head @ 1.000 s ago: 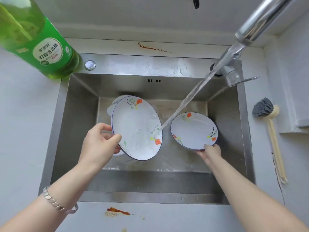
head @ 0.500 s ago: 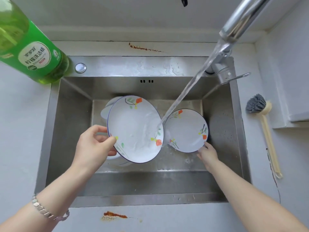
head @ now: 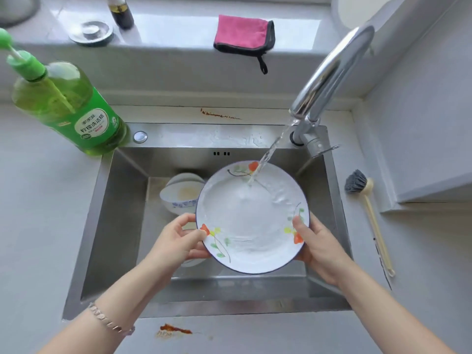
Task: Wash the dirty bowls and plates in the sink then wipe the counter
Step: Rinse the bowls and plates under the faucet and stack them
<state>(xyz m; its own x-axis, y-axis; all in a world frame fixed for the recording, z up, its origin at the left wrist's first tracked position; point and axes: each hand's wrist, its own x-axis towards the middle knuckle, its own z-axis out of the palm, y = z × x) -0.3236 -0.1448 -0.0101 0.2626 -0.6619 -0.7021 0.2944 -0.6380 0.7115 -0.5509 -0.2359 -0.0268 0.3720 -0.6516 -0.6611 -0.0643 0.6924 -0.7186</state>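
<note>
A white plate [head: 251, 221] with orange flowers and a blue rim is held level over the steel sink [head: 120, 226]. My left hand [head: 176, 241] grips its left edge and my right hand [head: 316, 244] grips its right edge. Water from the tap [head: 329, 77] falls on the plate's far side and spreads across it. Behind the plate, at the sink's back left, stand white bowls [head: 182, 192], one with yellowish residue inside. The second flowered plate is hidden from view.
A green dish soap bottle [head: 69, 108] stands at the sink's back left corner. A pink cloth [head: 242, 34] lies on the sill behind. A dish brush [head: 367, 213] lies on the right counter. Reddish stains mark the counter behind the sink [head: 219, 114] and in front of it [head: 175, 329].
My right hand let go of the smaller plate and took the right edge of the big plate. The plate moved right under the water stream and lies flatter. The view tilted up.
</note>
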